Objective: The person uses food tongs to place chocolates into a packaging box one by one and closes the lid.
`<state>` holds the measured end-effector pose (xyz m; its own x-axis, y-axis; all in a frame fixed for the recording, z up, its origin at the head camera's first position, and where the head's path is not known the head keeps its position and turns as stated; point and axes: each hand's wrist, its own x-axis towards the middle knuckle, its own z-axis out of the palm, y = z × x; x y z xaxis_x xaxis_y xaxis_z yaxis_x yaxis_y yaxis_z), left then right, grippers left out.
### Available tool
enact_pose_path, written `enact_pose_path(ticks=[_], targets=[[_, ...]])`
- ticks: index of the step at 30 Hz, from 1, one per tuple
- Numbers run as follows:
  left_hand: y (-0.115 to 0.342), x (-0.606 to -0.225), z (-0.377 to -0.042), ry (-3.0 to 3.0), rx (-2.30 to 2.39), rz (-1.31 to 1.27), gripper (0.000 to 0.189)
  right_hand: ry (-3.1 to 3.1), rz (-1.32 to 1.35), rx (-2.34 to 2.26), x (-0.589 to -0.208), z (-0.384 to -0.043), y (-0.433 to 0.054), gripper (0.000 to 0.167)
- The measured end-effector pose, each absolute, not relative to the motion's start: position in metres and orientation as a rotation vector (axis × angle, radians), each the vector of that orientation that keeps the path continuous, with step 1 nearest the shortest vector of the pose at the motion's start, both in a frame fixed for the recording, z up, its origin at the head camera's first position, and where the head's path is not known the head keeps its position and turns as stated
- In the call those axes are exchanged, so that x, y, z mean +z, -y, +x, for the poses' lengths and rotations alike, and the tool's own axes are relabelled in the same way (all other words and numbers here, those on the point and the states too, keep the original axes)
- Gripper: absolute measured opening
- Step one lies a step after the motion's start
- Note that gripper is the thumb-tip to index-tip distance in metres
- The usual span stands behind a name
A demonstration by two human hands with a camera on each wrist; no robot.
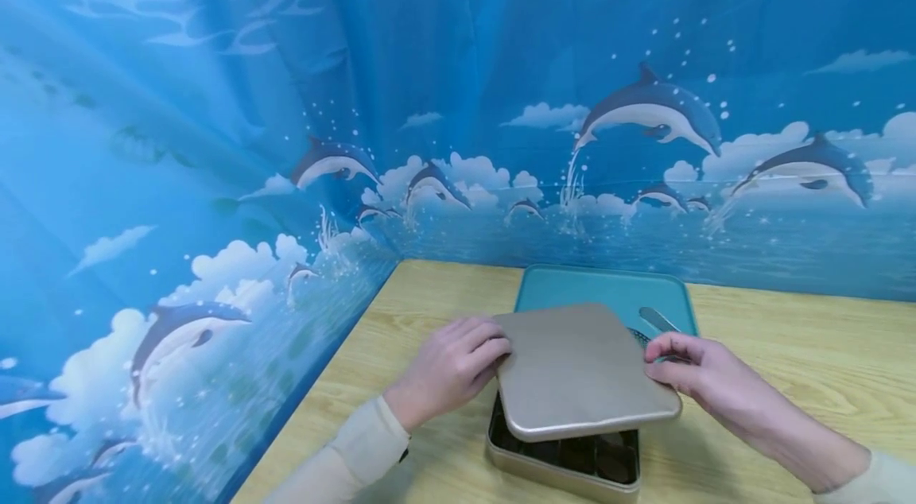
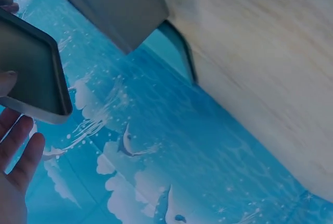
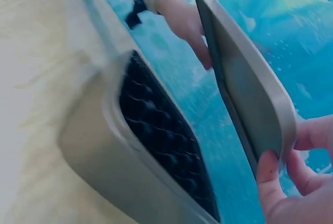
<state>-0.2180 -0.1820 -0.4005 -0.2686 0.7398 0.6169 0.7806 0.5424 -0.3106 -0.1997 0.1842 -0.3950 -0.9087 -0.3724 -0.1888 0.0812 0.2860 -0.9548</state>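
A flat gold-beige metal lid point(image 1: 576, 373) is held tilted above a matching tin box point(image 1: 565, 476). At its left edge my left hand point(image 1: 458, 361) grips it, with the thumb point(image 2: 6, 83) against the hollow underside in the left wrist view. The opposite edge is pinched by my right hand point(image 1: 730, 385), thumb and fingers on either side of the rim. Lid and box are apart in the right wrist view, where the box's dark inside point(image 3: 158, 135) shows dividers making several small compartments. Much of the box's opening is hidden by the lid in the head view.
Behind the lid lies a teal tray point(image 1: 572, 285) on the wood-grain table point(image 1: 801, 353). A metal handle point(image 1: 657, 319) and a perforated piece point(image 1: 638, 336) show there, partly covered by lid and hand. A blue dolphin-print curtain point(image 1: 458, 91) borders the table's back and left.
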Motion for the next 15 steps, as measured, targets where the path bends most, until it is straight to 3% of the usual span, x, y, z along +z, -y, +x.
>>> enact_pose_path(ticks=[7,15], targets=[[0.179,-0.415,-0.226,2.171,0.042,-1.206,0.019,-2.386,-0.267,-1.559,-0.412,-0.175,-0.177,0.034],[0.172,-0.425,-0.234,2.317,0.159,-1.208,0.011,-2.415,-0.455,-1.534,-0.438,-0.161,-0.171,0.025]])
